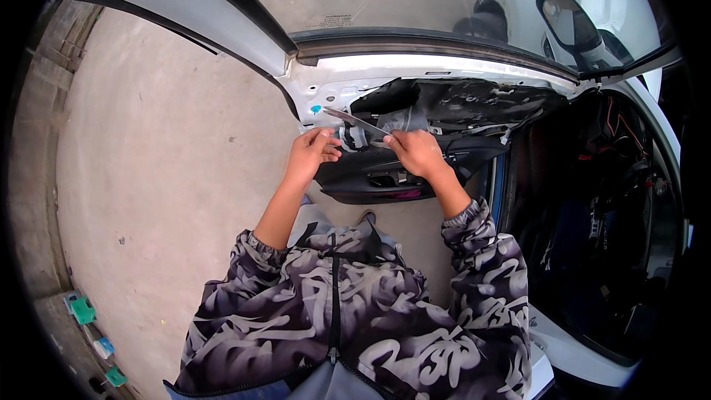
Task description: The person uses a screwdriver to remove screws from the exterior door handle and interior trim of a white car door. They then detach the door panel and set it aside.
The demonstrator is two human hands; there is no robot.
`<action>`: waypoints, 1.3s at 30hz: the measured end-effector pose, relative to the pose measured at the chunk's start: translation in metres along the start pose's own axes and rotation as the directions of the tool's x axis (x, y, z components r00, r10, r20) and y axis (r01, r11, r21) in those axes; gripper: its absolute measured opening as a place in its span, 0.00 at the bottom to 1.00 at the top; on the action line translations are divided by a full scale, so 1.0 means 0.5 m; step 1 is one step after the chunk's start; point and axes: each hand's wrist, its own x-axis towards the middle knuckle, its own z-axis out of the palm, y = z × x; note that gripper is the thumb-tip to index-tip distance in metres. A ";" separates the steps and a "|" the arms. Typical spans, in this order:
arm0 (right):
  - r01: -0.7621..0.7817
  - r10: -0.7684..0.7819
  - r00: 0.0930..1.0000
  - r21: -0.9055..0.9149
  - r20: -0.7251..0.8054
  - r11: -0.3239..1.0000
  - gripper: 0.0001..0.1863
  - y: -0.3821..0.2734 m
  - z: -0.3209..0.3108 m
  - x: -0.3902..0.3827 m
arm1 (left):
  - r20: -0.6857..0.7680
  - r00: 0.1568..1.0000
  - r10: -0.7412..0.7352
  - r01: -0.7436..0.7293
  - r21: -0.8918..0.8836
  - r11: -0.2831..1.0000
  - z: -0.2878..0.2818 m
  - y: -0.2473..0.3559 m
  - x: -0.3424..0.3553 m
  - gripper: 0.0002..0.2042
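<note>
A long, thin metal blade (359, 121) is gripped in my right hand (416, 152), its tip pointing up and left across the opened inner side of a white car door (341, 70). I cannot tell exactly what kind of tool it is. My left hand (314, 154) is by the door's left edge, fingers apart and slightly bent, with nothing visible in it. Between my hands sits a grey and silver part (354, 136), partly hidden. A bright blue clip (316, 110) sticks out of the white metal above my left hand.
Below the opening hangs a black door trim panel (378, 187). Black lining (481, 104) covers the door's right part. The window glass (400, 0) rises beyond it. The dark car interior (585, 230) lies to the right. Green items (83, 310) stand by the wall at far left.
</note>
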 end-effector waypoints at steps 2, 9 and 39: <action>0.000 0.000 1.000 -0.038 -0.001 0.999 0.19 -0.003 -0.008 0.011 | 0.056 0.998 -0.029 0.031 -0.047 0.998 0.017 -0.010 0.019 0.17; -0.025 0.026 0.999 -0.016 0.033 1.000 0.19 0.013 -0.008 0.023 | 0.229 0.973 -0.038 0.062 -0.100 0.993 0.061 -0.030 0.051 0.17; 0.229 -0.227 0.917 0.033 0.329 0.973 0.22 0.046 -0.036 0.119 | -0.306 0.930 0.202 -0.331 -0.460 0.824 0.212 -0.045 0.095 0.08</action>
